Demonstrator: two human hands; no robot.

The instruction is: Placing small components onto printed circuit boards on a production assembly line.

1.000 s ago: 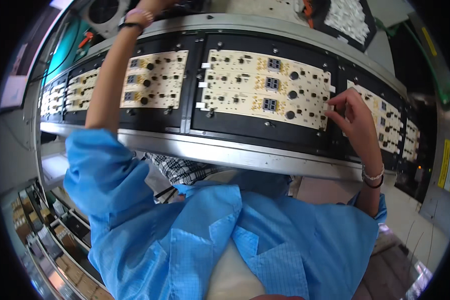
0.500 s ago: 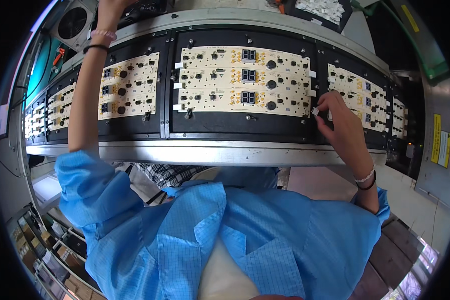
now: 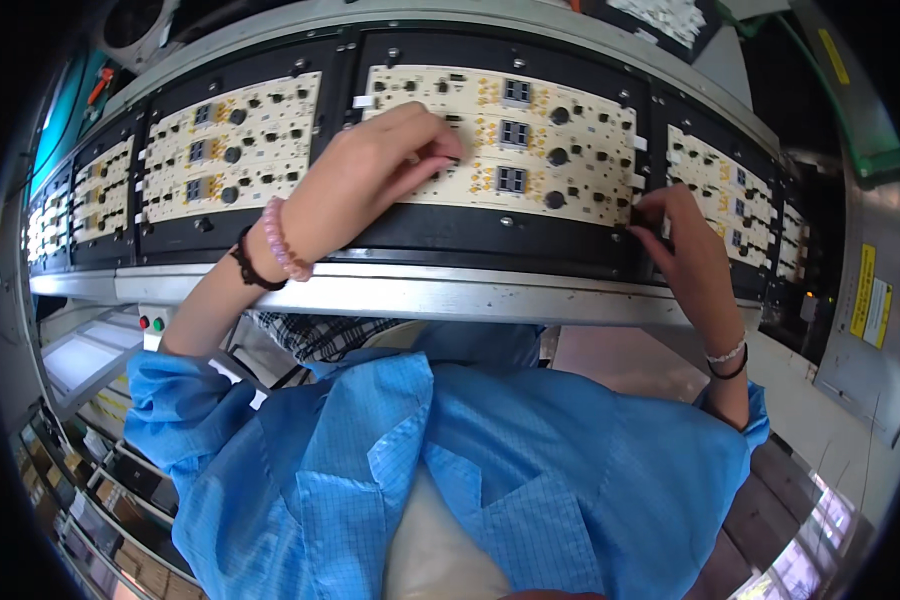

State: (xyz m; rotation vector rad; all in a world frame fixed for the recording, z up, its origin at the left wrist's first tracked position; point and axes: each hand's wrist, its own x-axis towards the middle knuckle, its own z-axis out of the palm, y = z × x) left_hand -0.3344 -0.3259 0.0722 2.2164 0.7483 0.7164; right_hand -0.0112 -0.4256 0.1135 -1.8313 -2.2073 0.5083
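Observation:
A cream circuit board panel (image 3: 595, 140) with three rows of parts lies in a black frame (image 3: 420, 235). Above its left half is my left hand (image 3: 375, 165), thumb and forefinger pinched over the lower rows. A small black component (image 3: 456, 160) shows at those fingertips; its exact kind is too small to tell. My right hand (image 3: 685, 230) is at the panel's lower right corner, its thumb and fingers bent together at the edge. Whatever is between them is hidden. White connectors (image 3: 639, 143) stick out along the right edge, just above that hand.
More framed board panels stand to the left (image 3: 270, 140) and right (image 3: 720, 185). A metal rail (image 3: 450, 290) runs along the near side. White small parts (image 3: 670, 18) lie in a dark tray at the back right. Red and green buttons (image 3: 151, 323) sit at lower left.
My left hand has come from the far left back down over the middle panel. The small white piece seen in my right fingers is no longer visible. The panels appear shifted slightly in view.

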